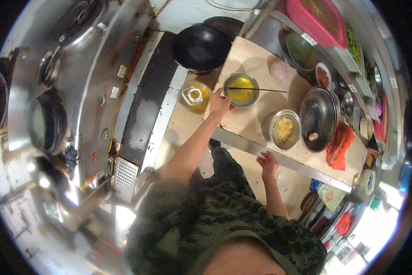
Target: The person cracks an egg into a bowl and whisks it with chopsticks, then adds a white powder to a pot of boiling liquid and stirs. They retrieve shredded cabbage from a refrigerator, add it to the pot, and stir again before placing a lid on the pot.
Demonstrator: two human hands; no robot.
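My left hand (221,105) grips the near left rim of a round metal bowl (253,101) on the wooden board. Clear yellow liquid (242,84) covers its bottom. A thin dark stick, perhaps a chopstick (273,90), lies across the bowl and sticks out past the right rim. Below the board's front edge hangs my right hand (268,164), fingers loosely apart and nothing in them. Nearest to it on the board is a second metal bowl (273,141), holding pale yellow chopped bits, perhaps minced garlic, in liquid.
A dark oval basin (317,113) with a small pale lump stands beside a red plastic bag (340,147). Left of the board is a handled jug of yellow liquid (200,103). Behind it sits a black wok (200,46). A pink tub (340,20) rests on the right-hand shelf.
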